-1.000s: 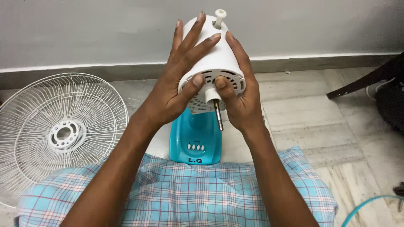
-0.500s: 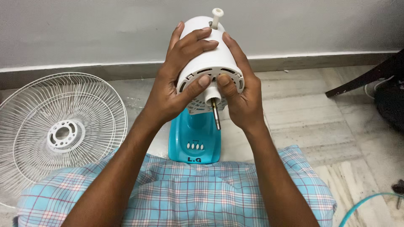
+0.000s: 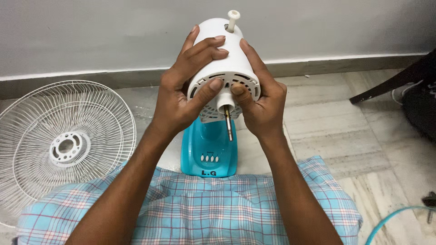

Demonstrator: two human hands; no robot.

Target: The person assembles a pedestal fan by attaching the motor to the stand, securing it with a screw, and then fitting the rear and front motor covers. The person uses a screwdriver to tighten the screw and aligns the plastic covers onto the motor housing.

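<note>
A white fan motor housing [image 3: 225,50] is held up in front of me, its vented face and bare metal shaft [image 3: 228,124] pointing toward me. My left hand [image 3: 181,86] wraps its left side, thumb pressed beside the shaft collar. On the right side sits my right hand [image 3: 259,97], thumb on the same collar. A white knob [image 3: 233,17] sticks up from the top of the housing. Below it stands the turquoise fan base [image 3: 209,149] with several small buttons.
A white wire fan guard [image 3: 61,140] lies flat on the tiled floor at left. My checked blue cloth [image 3: 204,208] covers my lap. A dark furniture leg [image 3: 395,81] and dark object lie at right, and a turquoise cable [image 3: 395,220] curves at bottom right.
Both hands have shifted slightly on the housing; my left fingers have curled further over its top and both thumbs have closed in on the shaft collar.
</note>
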